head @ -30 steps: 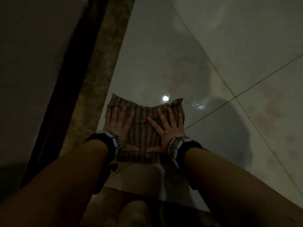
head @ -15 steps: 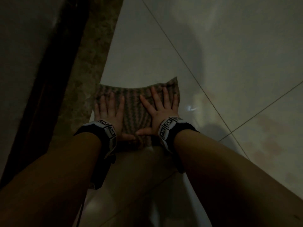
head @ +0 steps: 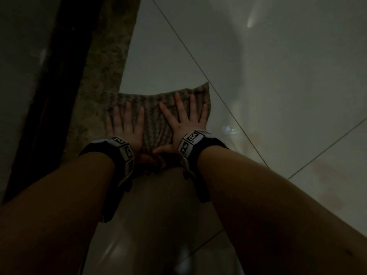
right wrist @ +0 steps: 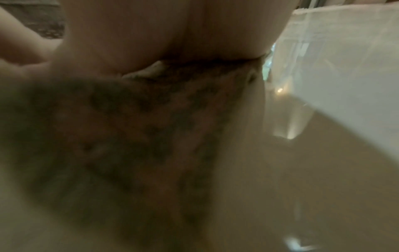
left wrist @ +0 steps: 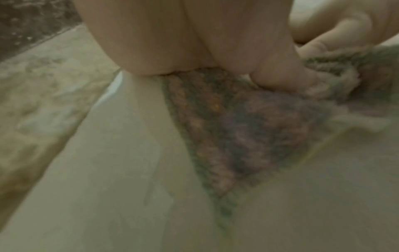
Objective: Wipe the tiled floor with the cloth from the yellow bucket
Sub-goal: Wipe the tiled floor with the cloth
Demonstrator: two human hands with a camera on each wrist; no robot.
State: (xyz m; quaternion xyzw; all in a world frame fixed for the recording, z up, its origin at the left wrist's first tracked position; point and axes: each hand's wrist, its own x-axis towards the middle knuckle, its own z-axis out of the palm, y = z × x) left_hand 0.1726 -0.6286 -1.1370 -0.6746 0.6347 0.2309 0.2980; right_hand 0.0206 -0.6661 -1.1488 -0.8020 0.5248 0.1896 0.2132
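A striped, knitted cloth (head: 155, 118) lies flat on the pale tiled floor (head: 258, 76), close to the speckled stone strip on the left. My left hand (head: 125, 124) presses on its left half with straight, spread fingers. My right hand (head: 184, 118) presses on its right half the same way. The thumbs meet at the cloth's near edge, where the fabric bunches a little. The left wrist view shows the cloth (left wrist: 237, 127) under the palm and thumb. The right wrist view shows the cloth (right wrist: 140, 136) blurred under the heel of the hand. The yellow bucket is out of view.
A speckled stone threshold (head: 103, 66) and a dark door frame (head: 59, 76) run along the left, touching the cloth's left edge. Grout lines (head: 228, 108) cross the glossy floor to the right. Faint reddish stains (head: 325, 175) mark the tile at the right.
Both hands have slid the cloth forward along the floor beside the threshold. The hands keep the same flat pose on it.
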